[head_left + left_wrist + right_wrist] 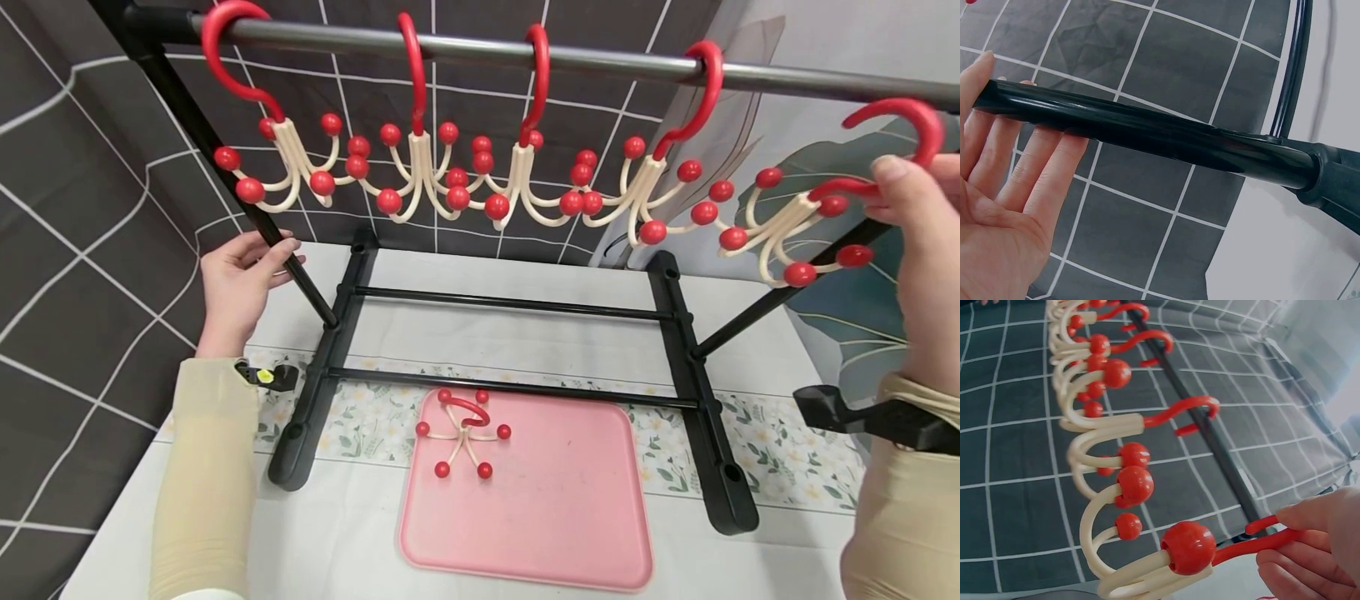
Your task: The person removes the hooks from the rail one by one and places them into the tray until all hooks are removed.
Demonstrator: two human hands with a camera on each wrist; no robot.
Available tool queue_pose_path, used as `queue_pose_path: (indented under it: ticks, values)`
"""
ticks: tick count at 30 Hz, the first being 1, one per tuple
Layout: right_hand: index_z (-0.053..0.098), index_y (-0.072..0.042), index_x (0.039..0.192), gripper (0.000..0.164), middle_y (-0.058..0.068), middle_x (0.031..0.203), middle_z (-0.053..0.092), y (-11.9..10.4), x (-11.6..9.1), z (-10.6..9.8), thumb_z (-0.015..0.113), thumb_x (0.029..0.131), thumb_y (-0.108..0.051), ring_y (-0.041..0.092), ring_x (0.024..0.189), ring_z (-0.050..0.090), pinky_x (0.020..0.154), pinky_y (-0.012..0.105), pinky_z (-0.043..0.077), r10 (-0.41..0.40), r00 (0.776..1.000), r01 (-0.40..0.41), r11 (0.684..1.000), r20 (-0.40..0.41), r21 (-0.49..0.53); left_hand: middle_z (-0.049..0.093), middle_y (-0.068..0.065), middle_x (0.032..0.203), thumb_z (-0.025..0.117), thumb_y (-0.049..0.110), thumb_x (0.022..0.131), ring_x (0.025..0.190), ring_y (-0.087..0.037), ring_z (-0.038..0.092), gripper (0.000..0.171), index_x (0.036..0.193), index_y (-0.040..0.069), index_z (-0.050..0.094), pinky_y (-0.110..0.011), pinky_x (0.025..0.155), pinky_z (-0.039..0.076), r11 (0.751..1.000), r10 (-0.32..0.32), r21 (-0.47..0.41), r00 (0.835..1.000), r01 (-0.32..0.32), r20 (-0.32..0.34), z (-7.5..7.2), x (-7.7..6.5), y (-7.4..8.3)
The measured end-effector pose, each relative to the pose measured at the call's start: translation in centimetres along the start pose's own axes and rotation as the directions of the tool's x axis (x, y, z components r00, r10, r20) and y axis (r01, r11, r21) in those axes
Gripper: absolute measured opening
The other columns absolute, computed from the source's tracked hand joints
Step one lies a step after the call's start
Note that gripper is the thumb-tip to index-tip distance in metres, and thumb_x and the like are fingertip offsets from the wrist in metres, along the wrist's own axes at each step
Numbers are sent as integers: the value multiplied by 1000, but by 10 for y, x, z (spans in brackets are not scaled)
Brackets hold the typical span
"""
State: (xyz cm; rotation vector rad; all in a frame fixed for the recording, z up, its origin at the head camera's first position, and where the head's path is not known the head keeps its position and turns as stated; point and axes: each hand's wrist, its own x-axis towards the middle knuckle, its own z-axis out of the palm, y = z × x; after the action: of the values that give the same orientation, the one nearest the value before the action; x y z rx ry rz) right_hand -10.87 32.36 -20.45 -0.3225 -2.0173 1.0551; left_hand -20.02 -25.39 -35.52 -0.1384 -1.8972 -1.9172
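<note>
With thumb and fingers, my left hand (240, 287) grips the black side post (1141, 125) of a rack, low on its left side. At the right end, my right hand (926, 225) pinches the red hook of a multi-arm hanger (787, 221) with cream prongs and red ball tips. That hook (1282, 539) overlaps the rack's top bar (480, 52) in the head view and sits close to the bar in the right wrist view. Several matching hangers (422, 167) hang in a row along the bar to its left.
One more such hanger (465, 430) lies on a pink tray (555, 517) in front of the rack. The rack's black feet (708, 467) and crossbars (517, 388) stand on a white table (337, 533) with a floral strip. Dark gridded cloth (90, 333) hangs behind and left.
</note>
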Motion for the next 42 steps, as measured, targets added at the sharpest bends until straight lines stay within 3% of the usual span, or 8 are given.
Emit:
queue_pose_path:
  ticks: [4,11,15,18,25,31,42]
  values:
    - [76,-20,115,24,-12,104,73,-3,-11,3,78,93,-29,-5,87,64,84,15,45,-8,1000,8,1000,5,10,75,-6,94,82,8,87,82,-14,76,27,110,-5,75,-22,71,59,1000,-9,-2,1000,9,-4,0,-1,0]
    - [77,-6,112,27,-6,101,75,2,-25,7,82,88,-17,2,82,70,72,14,49,-17,997,12,998,78,68,75,-7,94,82,8,88,82,-14,76,28,111,-6,74,-22,72,59,1000,-8,-9,1000,8,4,1,-1,-1]
    - [77,-1,111,27,-7,99,75,9,-33,12,82,88,-16,2,81,70,75,17,52,-91,991,86,995,102,53,75,-6,94,82,7,87,82,-14,76,27,110,-5,75,-22,72,59,1000,-7,-3,1000,7,1,1,-1,0]
    - [78,-5,110,25,-7,99,75,15,-40,15,83,88,-18,0,80,70,77,17,52,-122,985,121,992,125,18,75,-6,94,82,7,87,82,-14,76,27,110,-5,75,-22,72,59,1000,-6,-5,1000,6,0,1,0,0]
    - [79,-4,107,23,-5,97,75,24,-55,24,83,87,-15,0,80,70,77,16,53,-104,971,103,995,213,19,75,-6,93,82,7,87,82,-14,76,25,109,-4,76,-22,71,59,1000,-7,-7,1000,7,-5,1,1,0]
    - [77,2,106,24,-12,89,72,31,-70,34,83,86,-10,3,78,70,75,14,53,-94,948,84,995,303,47,75,-5,92,81,6,88,81,-13,76,22,108,-2,76,-21,69,59,1000,1,12,1000,0,-7,2,1,1]
    - [77,0,101,19,-4,91,74,40,-96,45,85,84,-6,9,71,73,66,17,56,-140,889,94,988,436,126,75,-5,92,81,5,88,81,-13,76,22,108,-2,76,-21,69,59,1000,-5,2,1000,5,-8,2,1,1]
